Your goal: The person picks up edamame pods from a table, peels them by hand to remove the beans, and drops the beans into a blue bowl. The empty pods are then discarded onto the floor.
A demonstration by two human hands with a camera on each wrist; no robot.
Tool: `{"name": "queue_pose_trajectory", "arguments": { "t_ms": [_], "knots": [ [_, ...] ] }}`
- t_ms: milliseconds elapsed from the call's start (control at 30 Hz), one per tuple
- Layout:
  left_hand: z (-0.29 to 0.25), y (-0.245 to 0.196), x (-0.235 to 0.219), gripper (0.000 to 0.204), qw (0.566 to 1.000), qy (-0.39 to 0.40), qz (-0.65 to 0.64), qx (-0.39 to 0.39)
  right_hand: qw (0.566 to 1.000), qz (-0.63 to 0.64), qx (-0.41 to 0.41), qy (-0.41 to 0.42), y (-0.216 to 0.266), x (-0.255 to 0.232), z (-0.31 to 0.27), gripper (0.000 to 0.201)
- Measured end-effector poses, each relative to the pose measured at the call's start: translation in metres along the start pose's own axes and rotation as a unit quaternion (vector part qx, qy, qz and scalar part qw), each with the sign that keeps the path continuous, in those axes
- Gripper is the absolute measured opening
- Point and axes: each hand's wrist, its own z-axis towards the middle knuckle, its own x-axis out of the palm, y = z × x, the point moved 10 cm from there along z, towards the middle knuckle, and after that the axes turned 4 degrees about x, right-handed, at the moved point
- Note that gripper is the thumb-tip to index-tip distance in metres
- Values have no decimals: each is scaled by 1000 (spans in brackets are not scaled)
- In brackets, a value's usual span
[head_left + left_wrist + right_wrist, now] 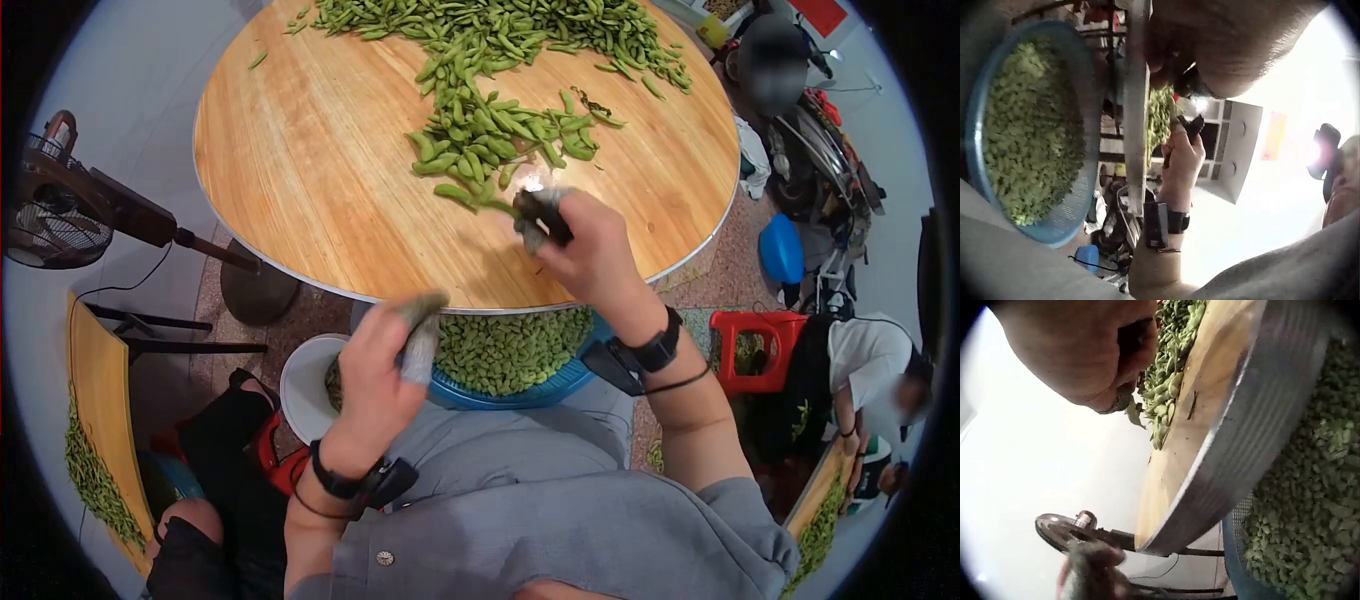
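Green pods (480, 125) lie heaped on the round wooden table (330, 170). Over its near part, the right hand (600, 250) pinches a green pod (490, 203) by one end; the same pod (1135, 414) hangs at the fingertips in the right wrist view. Dark and grey coverings show on the right fingers. My left hand (375, 375) is in front of the table edge, left of a blue basket (470, 398) of shelled green beans (510, 350). Its thumb and forefinger wear grey coverings and stand apart, with nothing plainly seen between them.
A white bucket (305, 385) stands left of the basket. A fan (60, 210) is at the left, a red stool (760, 350) and a blue basin (780, 248) at the right. Other people sit on both sides, near tables with more pods.
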Motion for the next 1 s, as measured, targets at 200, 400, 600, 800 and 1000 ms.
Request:
{"name": "queue_pose_trajectory", "arguments": {
  "t_ms": [200,400,600,800,1000],
  "knots": [
    [32,-6,38,25,992,52,-117,-10,985,66,-121,102,48,-20,-45,33],
    [-8,22,84,8,863,125,-422,-247,914,313,160,203,8,11,-84,41],
    [-12,16,86,10,934,102,-294,-175,861,355,222,288,11,27,-108,40],
    [-25,21,99,20,877,137,-399,-230,803,490,239,241,9,29,-114,41],
    [-30,21,101,20,787,75,-520,-324,736,531,296,298,16,25,-118,38]
  ]
}}
